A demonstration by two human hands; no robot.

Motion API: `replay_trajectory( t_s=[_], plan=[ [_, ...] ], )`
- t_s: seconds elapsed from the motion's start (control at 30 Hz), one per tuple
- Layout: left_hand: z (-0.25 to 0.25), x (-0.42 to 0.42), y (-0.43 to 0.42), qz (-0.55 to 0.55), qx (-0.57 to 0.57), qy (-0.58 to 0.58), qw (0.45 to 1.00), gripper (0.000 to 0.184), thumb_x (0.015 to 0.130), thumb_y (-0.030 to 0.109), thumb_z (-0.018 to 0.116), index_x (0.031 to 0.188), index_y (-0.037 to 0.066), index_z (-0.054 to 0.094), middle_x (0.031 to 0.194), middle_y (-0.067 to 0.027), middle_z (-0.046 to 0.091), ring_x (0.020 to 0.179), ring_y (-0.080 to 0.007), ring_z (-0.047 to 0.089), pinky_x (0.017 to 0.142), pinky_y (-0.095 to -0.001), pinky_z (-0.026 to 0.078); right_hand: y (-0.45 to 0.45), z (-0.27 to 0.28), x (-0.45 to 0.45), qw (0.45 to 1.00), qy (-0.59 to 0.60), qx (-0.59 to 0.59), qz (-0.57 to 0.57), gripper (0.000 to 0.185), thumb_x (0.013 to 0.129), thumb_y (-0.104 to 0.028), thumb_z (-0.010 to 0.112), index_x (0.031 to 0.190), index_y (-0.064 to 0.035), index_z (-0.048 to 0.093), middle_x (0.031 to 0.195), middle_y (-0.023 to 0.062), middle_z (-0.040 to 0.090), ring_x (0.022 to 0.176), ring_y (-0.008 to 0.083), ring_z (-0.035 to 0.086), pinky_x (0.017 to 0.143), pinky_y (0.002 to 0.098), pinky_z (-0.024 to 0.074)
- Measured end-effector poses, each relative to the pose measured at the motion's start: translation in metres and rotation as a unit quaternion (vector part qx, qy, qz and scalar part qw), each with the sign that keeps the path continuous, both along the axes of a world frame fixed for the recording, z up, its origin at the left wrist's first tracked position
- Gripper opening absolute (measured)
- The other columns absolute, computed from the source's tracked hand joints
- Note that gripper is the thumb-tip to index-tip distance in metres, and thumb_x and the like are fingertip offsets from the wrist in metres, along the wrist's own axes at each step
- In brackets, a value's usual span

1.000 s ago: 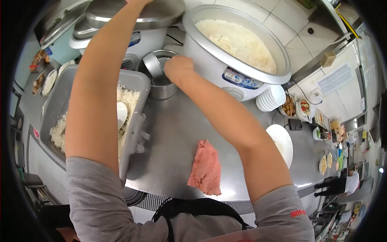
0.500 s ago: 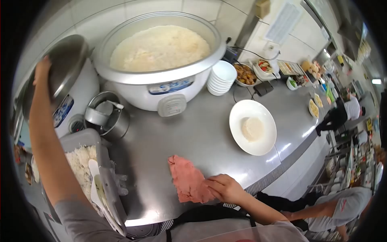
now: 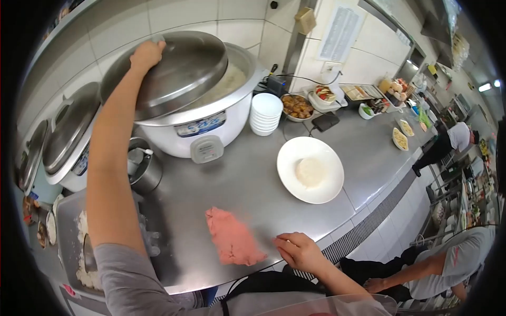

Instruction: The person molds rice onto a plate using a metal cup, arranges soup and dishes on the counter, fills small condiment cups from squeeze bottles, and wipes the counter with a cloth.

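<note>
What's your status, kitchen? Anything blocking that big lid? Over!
Left grip on lid handle. Silver lid partly covering rice cooker. Right grip beside pink cloth, not touching. Nothing visibly blocking lid.

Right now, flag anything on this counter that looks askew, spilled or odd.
The metal lid under the left hand is off-centre over the rice cooker, leaving rice uncovered at its right side. A rumpled pink cloth lies loose near the counter edge. No spill stands out.
</note>
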State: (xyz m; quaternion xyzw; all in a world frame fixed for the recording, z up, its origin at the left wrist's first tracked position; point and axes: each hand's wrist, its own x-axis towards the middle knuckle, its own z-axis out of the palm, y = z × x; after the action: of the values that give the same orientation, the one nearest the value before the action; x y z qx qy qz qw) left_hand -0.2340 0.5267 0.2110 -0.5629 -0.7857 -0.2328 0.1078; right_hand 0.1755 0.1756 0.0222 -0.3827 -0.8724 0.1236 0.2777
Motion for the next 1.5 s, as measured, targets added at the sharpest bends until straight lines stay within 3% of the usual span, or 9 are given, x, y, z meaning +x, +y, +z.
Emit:
replay_trajectory(
  t_s=[0.2,0.3,0.5,0.67,0.83,1.07,1.27,1.47,1.5],
  plan=[
    [-0.016,0.052,0.033,-0.015,-0.017,-0.047,0.999,0.049,0.08,0.041,0.037,0.103,0.002,0.056,0.11,-0.0206,0.052,0.102,-0.0352,0.05,0.084,-0.0452,0.039,-0.039,-0.008,0.051,0.99,-0.01,-0.04,-0.133,0.023,0.068,-0.005,0.063,0.091,-0.0052,0.06,0.086,0.0073,0.059,0.071,0.0222,0.058,0.061,0.0306,0.0477],
    [-0.026,0.046,0.052,-0.125,-0.035,0.14,0.982,0.043,0.083,0.035,0.035,0.099,0.001,0.056,0.106,-0.0207,0.054,0.098,-0.036,0.052,0.082,-0.0441,0.041,-0.045,-0.018,0.066,0.986,-0.007,-0.045,-0.162,0.023,0.068,-0.006,0.063,0.091,-0.0058,0.06,0.087,0.0072,0.059,0.073,0.0223,0.058,0.062,0.0312,0.0472],
    [-0.065,0.012,0.102,-0.106,0.082,0.178,0.975,0.053,0.089,0.038,0.027,0.086,-0.006,0.057,0.092,-0.0254,0.056,0.089,-0.0398,0.053,0.079,-0.0459,0.041,-0.037,-0.022,0.083,0.989,-0.019,-0.026,-0.148,0.024,0.069,-0.008,0.063,0.093,-0.0055,0.059,0.086,0.0093,0.059,0.072,0.024,0.058,0.063,0.032,0.0472],
    [-0.081,-0.056,0.172,-0.136,-0.02,0.231,0.963,0.042,0.09,0.036,0.022,0.107,0.011,0.051,0.095,-0.0265,0.055,0.088,-0.0411,0.052,0.077,-0.0479,0.041,-0.04,-0.032,0.107,0.982,0.006,-0.035,-0.187,0.021,0.071,-0.011,0.061,0.092,-0.0069,0.059,0.082,0.0078,0.059,0.07,0.0244,0.057,0.061,0.0314,0.0465],
    [-0.092,-0.121,0.231,0.075,0.094,-0.01,0.993,0.107,0.058,0.083,0.032,0.133,0.008,0.024,0.129,-0.0254,0.032,0.117,-0.0408,0.034,0.097,-0.0482,0.025,-0.066,-0.108,0.187,0.92,0.049,-0.103,-0.376,0.015,0.077,-0.018,0.058,0.069,-0.0054,0.055,0.062,0.0103,0.055,0.058,0.0294,0.054,0.051,0.0363,0.0431],
    [-0.061,0.184,-0.056,-0.287,0.308,-0.039,0.906,0.058,0.089,0.037,0.04,0.129,-0.003,0.028,0.129,-0.0191,0.035,0.118,-0.0306,0.037,0.099,-0.0354,0.027,-0.176,-0.299,0.359,0.687,-0.007,-0.387,-0.615,0.031,0.081,-0.03,0.048,0.082,-0.0018,0.06,0.079,0.0189,0.059,0.076,0.0348,0.058,0.067,0.0389,0.0466],
    [-0.147,0.386,-0.212,-0.335,0.346,-0.044,0.876,0.055,0.089,0.03,0.041,0.129,-0.004,0.025,0.131,-0.021,0.031,0.12,-0.0296,0.033,0.099,-0.0398,0.025,-0.157,-0.35,0.466,0.722,-0.208,-0.593,-0.288,0.032,0.074,-0.032,0.053,0.089,-0.0053,0.062,0.091,0.0145,0.061,0.087,0.0314,0.057,0.077,0.0363,0.0455],
    [-0.227,0.605,-0.252,-0.308,0.157,-0.253,0.903,0.062,0.079,0.03,0.053,0.125,-0.004,0.028,0.129,-0.0208,0.03,0.121,-0.0341,0.027,0.1,-0.0467,0.018,-0.046,-0.327,0.575,0.77,-0.03,-0.466,-0.434,0.03,0.074,-0.028,0.052,0.092,-0.0058,0.062,0.093,0.015,0.061,0.091,0.0314,0.056,0.082,0.0371,0.0437],
    [-0.24,0.626,-0.243,-0.355,0.134,-0.165,0.91,0.061,0.078,0.028,0.054,0.124,-0.003,0.029,0.129,-0.0212,0.03,0.122,-0.0345,0.027,0.1,-0.0491,0.017,-0.03,-0.32,0.592,0.768,-0.029,-0.465,-0.44,0.029,0.074,-0.028,0.053,0.092,-0.0065,0.062,0.093,0.015,0.061,0.09,0.0311,0.056,0.081,0.0366,0.0441]
  ],
)
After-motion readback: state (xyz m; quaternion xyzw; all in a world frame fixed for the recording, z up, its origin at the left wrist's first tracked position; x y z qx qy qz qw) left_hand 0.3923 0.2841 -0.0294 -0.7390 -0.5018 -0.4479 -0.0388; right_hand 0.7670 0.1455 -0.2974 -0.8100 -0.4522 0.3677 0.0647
